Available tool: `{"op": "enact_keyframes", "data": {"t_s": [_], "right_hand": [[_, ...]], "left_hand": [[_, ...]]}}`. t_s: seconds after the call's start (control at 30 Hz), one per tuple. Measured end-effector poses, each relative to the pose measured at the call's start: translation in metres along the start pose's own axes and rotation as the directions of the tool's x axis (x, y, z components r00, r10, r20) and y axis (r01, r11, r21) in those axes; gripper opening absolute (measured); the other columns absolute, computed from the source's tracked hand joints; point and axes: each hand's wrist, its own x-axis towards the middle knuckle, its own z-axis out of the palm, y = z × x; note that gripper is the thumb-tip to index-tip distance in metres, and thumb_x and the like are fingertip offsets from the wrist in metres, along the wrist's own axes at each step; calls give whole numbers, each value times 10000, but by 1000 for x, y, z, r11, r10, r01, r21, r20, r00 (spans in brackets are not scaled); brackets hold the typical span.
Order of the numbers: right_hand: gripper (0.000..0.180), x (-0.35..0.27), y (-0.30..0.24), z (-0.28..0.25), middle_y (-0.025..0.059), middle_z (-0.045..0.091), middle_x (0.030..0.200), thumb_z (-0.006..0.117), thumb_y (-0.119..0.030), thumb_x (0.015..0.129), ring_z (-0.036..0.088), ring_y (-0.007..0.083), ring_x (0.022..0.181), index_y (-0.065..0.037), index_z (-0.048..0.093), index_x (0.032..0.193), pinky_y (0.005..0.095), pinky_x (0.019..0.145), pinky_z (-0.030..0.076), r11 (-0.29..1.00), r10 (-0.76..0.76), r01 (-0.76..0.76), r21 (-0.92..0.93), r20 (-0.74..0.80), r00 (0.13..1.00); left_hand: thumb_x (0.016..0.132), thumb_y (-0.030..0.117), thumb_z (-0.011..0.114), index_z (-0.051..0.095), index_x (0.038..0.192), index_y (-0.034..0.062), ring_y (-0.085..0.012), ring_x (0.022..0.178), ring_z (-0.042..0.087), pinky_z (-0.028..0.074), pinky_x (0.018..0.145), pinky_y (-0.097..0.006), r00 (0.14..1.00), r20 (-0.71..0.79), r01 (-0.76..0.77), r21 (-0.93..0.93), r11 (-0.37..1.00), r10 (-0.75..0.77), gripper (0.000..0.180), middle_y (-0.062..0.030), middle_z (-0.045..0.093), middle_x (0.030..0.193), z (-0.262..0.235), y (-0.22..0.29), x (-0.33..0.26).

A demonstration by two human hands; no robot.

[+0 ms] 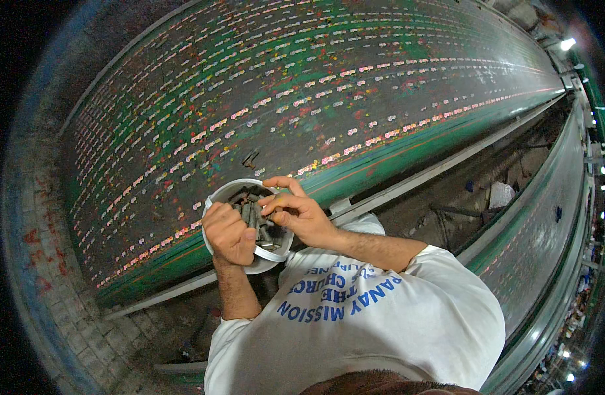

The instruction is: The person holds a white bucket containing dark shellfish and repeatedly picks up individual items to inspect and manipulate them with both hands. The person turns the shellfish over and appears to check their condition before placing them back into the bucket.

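A white bucket (258,267) with a white strap-like handle is held close in front of me. Grey, narrow metal-looking pieces (251,214) fill much of it. My left hand (230,232) is closed in a fist at the bucket's left side, gripping it by the rim or handle; I cannot tell which. Over the bucket's right side my right hand (301,214) bends inward, thumb and fingers pinched together among the pieces. What lies between those fingertips is too small to name. Two or three dark, thin pieces (251,158) lie on the long printed surface just beyond the bucket.
The long green-and-dark table (381,99) carries rows of small pink and white printed shapes. A pale rail (440,170) runs along its near edge. Behind me to the right stands another similar table (523,257), with a littered gap between. Brick paving (78,309) lies at left.
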Motion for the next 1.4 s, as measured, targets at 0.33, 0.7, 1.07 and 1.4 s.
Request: {"op": "enact_keyframes", "data": {"t_s": [0.33, 0.7, 1.07, 1.4], "right_hand": [[285, -21, -44, -92, 44, 463, 1076, 830, -265, 919, 489, 185, 1055, -73, 797, 1127, 331, 949, 449, 965, -209, 201, -170, -30, 978], [237, -51, -110, -290, 80, 594, 1155, 795, -235, 960, 609, 201, 1059, -60, 787, 1120, 328, 920, 516, 956, -278, 204, -209, -435, 856], [249, -101, -141, -408, 16, 531, 1111, 814, -137, 936, 523, 126, 1015, -51, 788, 1168, 253, 856, 462, 856, -503, 352, -379, -451, 737], [385, -94, -129, -415, 37, 645, 1200, 746, -271, 1002, 612, 125, 1061, 1, 728, 1274, 267, 939, 501, 929, -272, 360, 83, -506, 818]], "left_hand": [[820, 71, 643, 407, 533, 63, -278, 481, 369, 254, 518, -420, 988, 151, -39, 87, 995, 26, 371, -68, 371, 537, 57, 59, 60], [860, 84, 612, 359, 548, 54, -257, 483, 347, 252, 521, -415, 997, -71, -63, -307, 950, 43, 403, -65, 351, 537, 251, 94, 145], [923, 191, 700, 567, 618, 63, -294, 593, 499, 367, 627, -431, 963, 216, -80, -340, 937, 161, 356, -85, 516, 609, 401, 157, 236], [779, 176, 895, 714, 1242, 70, -177, 707, 574, 461, 650, -338, 985, 91, 172, -436, 883, -147, 508, -49, 646, 815, 435, 163, 216]]}}
